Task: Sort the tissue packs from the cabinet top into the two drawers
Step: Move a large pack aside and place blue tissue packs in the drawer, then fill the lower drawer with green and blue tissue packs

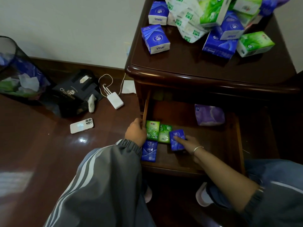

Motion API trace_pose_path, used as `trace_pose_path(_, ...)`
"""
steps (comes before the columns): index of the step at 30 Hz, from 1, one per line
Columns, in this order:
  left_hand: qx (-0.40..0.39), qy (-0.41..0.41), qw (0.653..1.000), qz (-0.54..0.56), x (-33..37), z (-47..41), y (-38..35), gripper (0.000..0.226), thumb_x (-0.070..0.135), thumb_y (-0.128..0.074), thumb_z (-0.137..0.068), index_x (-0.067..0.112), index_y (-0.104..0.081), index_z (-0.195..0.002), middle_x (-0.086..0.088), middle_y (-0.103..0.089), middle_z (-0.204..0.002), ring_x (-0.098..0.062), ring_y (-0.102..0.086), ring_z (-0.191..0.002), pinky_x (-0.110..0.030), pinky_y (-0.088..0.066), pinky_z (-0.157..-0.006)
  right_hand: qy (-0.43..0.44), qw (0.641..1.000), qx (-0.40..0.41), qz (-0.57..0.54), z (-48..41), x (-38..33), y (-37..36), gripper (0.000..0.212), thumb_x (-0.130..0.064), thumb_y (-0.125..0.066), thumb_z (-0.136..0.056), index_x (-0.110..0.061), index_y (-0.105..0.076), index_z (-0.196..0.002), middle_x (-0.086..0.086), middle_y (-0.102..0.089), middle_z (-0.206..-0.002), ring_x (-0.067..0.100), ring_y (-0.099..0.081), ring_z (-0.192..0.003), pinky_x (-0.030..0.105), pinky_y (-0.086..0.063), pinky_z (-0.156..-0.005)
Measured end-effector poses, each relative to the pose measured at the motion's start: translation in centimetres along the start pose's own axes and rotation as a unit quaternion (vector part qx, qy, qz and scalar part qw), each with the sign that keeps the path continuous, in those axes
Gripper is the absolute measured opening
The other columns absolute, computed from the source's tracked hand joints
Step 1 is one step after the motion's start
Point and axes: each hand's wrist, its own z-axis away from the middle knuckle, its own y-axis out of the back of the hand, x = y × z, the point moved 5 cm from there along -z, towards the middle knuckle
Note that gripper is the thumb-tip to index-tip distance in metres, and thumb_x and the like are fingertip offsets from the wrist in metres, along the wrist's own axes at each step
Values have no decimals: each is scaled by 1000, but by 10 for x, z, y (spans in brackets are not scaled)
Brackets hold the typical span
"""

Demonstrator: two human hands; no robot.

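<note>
The dark wooden cabinet top (188, 63) carries several blue, green and white tissue packs, among them a blue Vinda pack (155, 39) near the left edge. Below it a drawer (213, 145) is pulled out. In its front left corner lie two small green packs (152, 132), a small blue pack (149, 151) and another small blue pack (176, 139). My right hand (188, 144) rests on that last blue pack, fingers on top of it. My left hand (136, 132) grips the drawer's left side wall. A purple pack (209, 114) lies at the drawer's back.
On the floor to the left lie a phone (82, 125), a white power bank with cable (115, 100), a black bag (73, 94) and a mesh waste bin (18, 71). My knees and slippers are close under the drawer front.
</note>
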Motion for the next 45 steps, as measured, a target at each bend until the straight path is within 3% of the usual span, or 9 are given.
trace_pose_path(6, 1, 5, 1000, -17, 1, 0, -1, 27, 18, -45, -96, 6, -53, -119, -17, -61, -120, -36, -59, -107, -39, -47, -86, -77, 990, -74, 96, 22, 26, -5, 16, -22, -70, -82, -14, -59, -89, 1, -64, -72, 9, -58, -56, 16, -40, -42)
trace_pose_path(12, -6, 1, 1000, -13, 1, 1, -1, 29, 15, -43, -95, 6, -52, -121, -17, -61, -123, -36, -57, -110, -38, -45, -88, -40, 950, -41, 306, 8, 21, -17, 28, -23, -60, -87, -6, -67, -108, 14, -68, -110, 28, -64, -97, 36, -51, -87)
trace_pose_path(22, -4, 3, 1000, -15, -1, -3, -3, 29, 20, -44, -97, 7, -52, -122, -15, -60, -124, -34, -58, -110, -41, -47, -90, -46, 957, -94, 270, 16, 18, -32, 11, -13, -64, -81, -10, -64, -71, 11, -67, -74, 19, -59, -62, 27, -45, -59)
trace_pose_path(28, -7, 4, 1000, -15, -3, -4, -3, 29, 20, -45, -96, 8, -52, -122, -14, -60, -125, -34, -58, -111, -41, -47, -92, -68, 972, -77, 213, 19, 14, -14, 23, -18, -55, -91, -6, -62, -110, 8, -61, -92, 10, -52, -62, 22, -33, -51)
trace_pose_path(33, -10, -7, 1000, -25, 5, -1, 4, 29, 18, -46, -96, 5, -55, -120, -17, -61, -123, -35, -57, -111, -36, -45, -89, 84, 960, -46, 265, 45, -43, 5, 28, -11, -58, -89, -3, -62, -115, 12, -66, -106, 9, -56, -73, 13, -42, -62)
trace_pose_path(36, 81, -19, 996, 15, 16, 1, 30, 31, 16, -47, -94, 5, -54, -123, -18, -59, -124, -34, -56, -113, -35, -43, -90, 252, 927, 42, 276, 80, -99, 41, 23, -15, -59, -89, -12, -64, -112, 3, -65, -104, 16, -61, -98, 19, -42, -81)
trace_pose_path(39, 244, -43, 964, 94, 30, 5, 78, 29, 13, -48, -94, 5, -55, -120, -16, -59, -121, -30, -56, -110, -27, -38, -86, 445, 826, 193, 287, 124, -154, 89, 22, -9, -61, -86, -9, -65, -108, 8, -66, -104, 24, -60, -99, 26, -40, -88)
trace_pose_path(42, 361, -125, 913, 143, 58, 9, 126, 23, 10, -47, -91, 2, -55, -111, -17, -54, -111, -28, -56, -96, -14, -31, -76, 513, 729, 318, 324, 150, -192, 133, 25, -12, -57, -83, -6, -63, -106, 14, -63, -105, 31, -56, -99, 32, -36, -89)
trace_pose_path(45, 378, -223, 887, 144, 104, 12, 153, 26, 15, -47, -91, 4, -54, -112, -15, -52, -110, -25, -55, -92, -18, -38, -79, 539, 685, 362, 331, 160, -219, 157, 25, -13, -56, -82, -4, -62, -104, 18, -61, -104, 35, -56, -97, 36, -37, -87)
